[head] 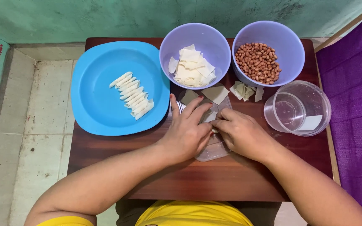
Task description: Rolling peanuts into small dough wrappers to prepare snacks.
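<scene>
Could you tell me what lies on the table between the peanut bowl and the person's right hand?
In the head view, a few loose pale wrapper pieces lie between the peanut bowl and the right hand.

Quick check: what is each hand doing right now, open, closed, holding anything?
Left hand: fingers spread, resting on the clear lid; no grip visible.
Right hand: fingers curled, pinching a small white wrapper over the lid.

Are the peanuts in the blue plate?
No, the peanuts fill a purple bowl; the blue plate holds only a row of rolled white wrappers.
</scene>
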